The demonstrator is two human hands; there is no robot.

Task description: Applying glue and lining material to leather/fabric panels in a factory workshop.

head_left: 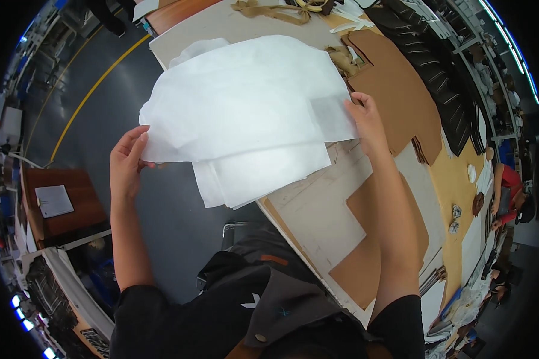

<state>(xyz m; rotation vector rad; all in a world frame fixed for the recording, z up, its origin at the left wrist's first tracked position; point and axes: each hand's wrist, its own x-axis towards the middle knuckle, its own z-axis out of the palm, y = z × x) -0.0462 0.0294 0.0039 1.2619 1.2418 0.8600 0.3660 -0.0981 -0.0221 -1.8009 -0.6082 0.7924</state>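
A wide white sheet [233,96] of thin, soft-looking material is held up in front of me, spread between my two hands. My left hand [129,157] pinches its lower left corner, thumb on top. At the right edge, my right hand [368,122] grips the sheet with thumb and fingers. Beneath it, more white sheets [272,173] lie in layers, their lower edges jutting past the table edge. Whether the held sheet is wholly apart from those layers, I cannot tell.
The table [317,206] carries a stack of brown cut panels [395,90], a separate brown panel [374,239] near my right arm, and black strip-like pieces [428,66]. A brown cabinet [84,197] with paper [54,200] stands left. Another person [509,188] works at far right.
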